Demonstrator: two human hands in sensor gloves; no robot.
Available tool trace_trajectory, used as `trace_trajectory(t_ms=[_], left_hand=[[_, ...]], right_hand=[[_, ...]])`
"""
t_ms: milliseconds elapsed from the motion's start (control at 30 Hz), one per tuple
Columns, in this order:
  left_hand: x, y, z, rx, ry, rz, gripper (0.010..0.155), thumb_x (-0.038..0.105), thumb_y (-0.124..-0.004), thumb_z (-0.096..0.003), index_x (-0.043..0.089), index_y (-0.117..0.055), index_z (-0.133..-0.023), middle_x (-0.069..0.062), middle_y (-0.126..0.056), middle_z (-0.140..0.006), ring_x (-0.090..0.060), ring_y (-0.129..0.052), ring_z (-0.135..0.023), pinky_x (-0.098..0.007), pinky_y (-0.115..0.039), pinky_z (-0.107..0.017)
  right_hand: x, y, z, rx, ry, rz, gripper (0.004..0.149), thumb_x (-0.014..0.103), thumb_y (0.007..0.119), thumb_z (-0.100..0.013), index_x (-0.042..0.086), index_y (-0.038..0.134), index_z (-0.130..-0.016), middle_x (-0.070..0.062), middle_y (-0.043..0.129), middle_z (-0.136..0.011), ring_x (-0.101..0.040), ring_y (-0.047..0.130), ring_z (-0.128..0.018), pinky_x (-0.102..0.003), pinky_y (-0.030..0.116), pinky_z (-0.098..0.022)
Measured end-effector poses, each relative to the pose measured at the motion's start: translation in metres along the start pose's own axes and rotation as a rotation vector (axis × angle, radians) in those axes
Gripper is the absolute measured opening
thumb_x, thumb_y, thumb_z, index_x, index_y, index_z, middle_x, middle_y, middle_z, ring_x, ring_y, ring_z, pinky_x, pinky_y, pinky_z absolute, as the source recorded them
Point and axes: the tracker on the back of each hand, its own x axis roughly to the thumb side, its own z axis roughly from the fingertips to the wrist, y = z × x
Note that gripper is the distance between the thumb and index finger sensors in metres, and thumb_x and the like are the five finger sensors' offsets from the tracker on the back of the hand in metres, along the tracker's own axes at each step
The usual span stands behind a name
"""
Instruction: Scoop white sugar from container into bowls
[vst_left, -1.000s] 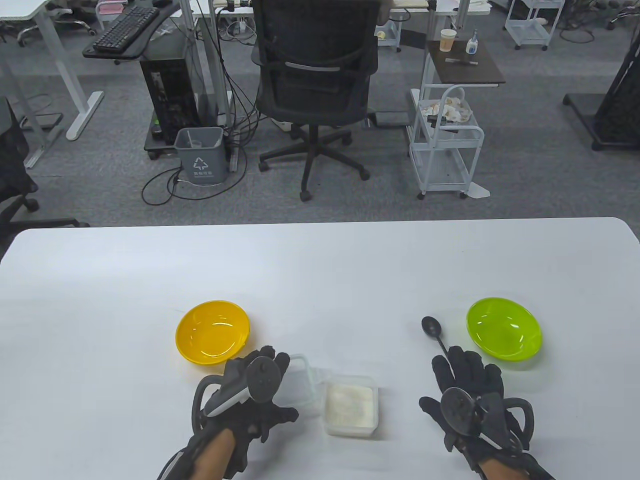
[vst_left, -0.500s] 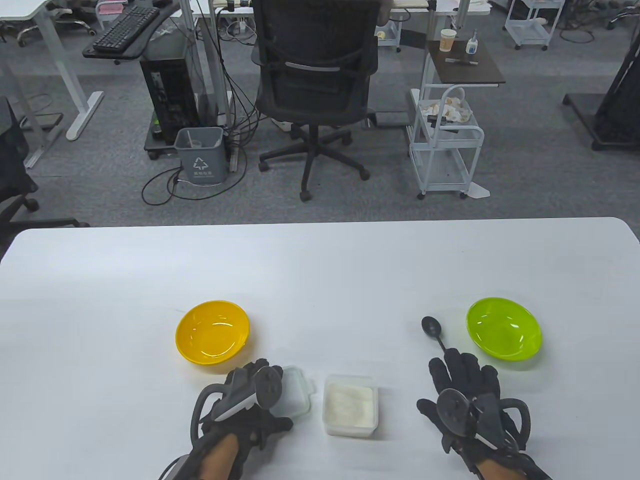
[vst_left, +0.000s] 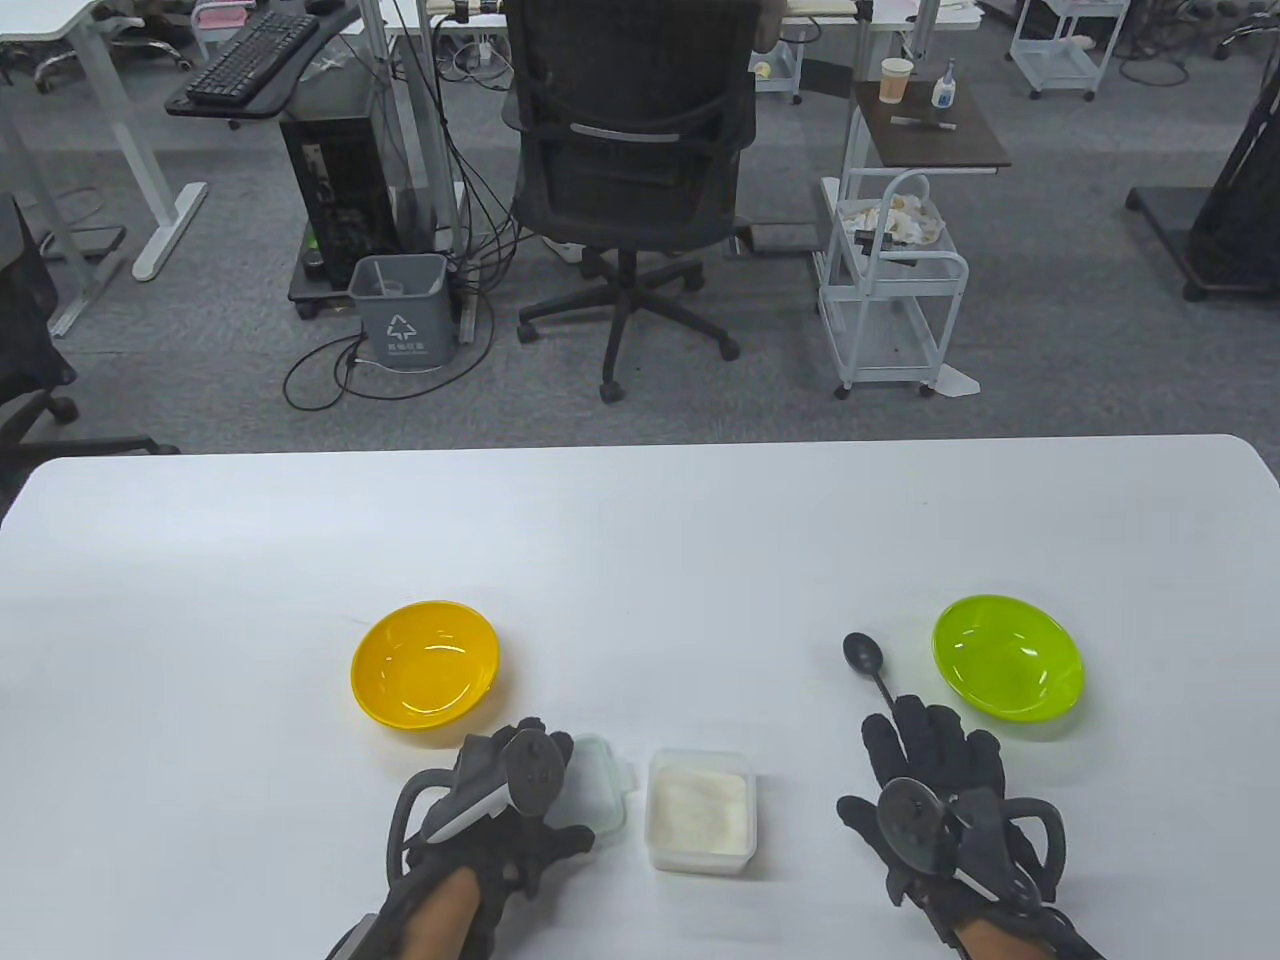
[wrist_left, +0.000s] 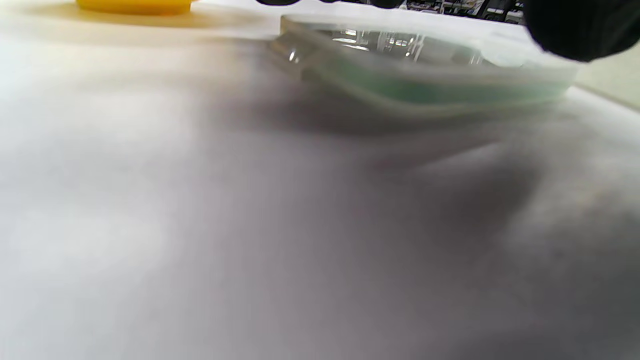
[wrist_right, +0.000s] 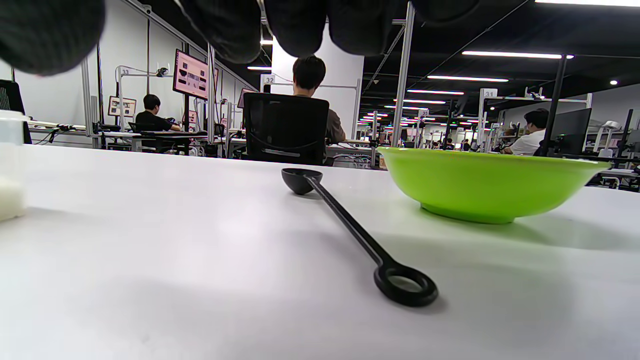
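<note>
We see a smooth white bench (vst_left: 640, 540) with rounded corners in an open office with grey carpet, and on it a glossy round yellow bowl (vst_left: 425, 665), a matching lime-green bowl (vst_left: 1008, 657), and between them a square clear plastic container of white sugar (vst_left: 700, 810). Just left of it our left hand (vst_left: 505, 800) rests on the translucent lid (vst_left: 598, 795), lying flat; whether its grip closes on the lid we cannot tell. Our right hand (vst_left: 935, 775), fingers spread wide and holding nothing, hovers over the ring end of the slim black scoop (wrist_right: 350, 220) beside the green bowl.
</note>
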Motion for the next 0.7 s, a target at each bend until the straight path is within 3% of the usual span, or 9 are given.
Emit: trace_trajectory(t_ms=[400, 533, 700], left_hand=[[0.025, 0.049, 0.027, 0.192, -0.031, 0.007, 0.092, 0.071, -0.069, -0.0359, 0.042, -0.03, -0.113, 0.009, -0.017, -0.124, -0.03, -0.024, -0.121, -0.058, -0.015, -0.083], [0.028, 0.053, 0.033, 0.265, -0.03, 0.01, 0.09, 0.072, -0.068, -0.0367, 0.044, -0.03, -0.113, 0.011, -0.017, -0.124, -0.029, -0.023, -0.121, -0.058, -0.015, -0.083], [0.024, 0.042, 0.032, 0.319, -0.008, 0.024, 0.089, 0.072, -0.067, -0.0369, 0.044, -0.032, -0.113, 0.01, -0.019, -0.124, -0.029, -0.026, -0.121, -0.058, -0.016, -0.083]], right_hand=[[-0.002, -0.002, 0.001, -0.018, 0.003, -0.011, 0.078, 0.068, 0.068, -0.042, 0.033, 0.045, -0.109, -0.01, 0.035, -0.12, -0.04, 0.045, -0.112, -0.063, 0.04, -0.079], [-0.003, -0.003, 0.002, -0.024, 0.002, -0.016, 0.078, 0.068, 0.068, -0.042, 0.033, 0.046, -0.109, -0.01, 0.035, -0.12, -0.04, 0.045, -0.112, -0.063, 0.04, -0.078], [-0.003, -0.002, 0.002, -0.021, 0.001, -0.02, 0.078, 0.068, 0.068, -0.042, 0.033, 0.046, -0.109, -0.01, 0.036, -0.12, -0.04, 0.045, -0.112, -0.063, 0.04, -0.078]])
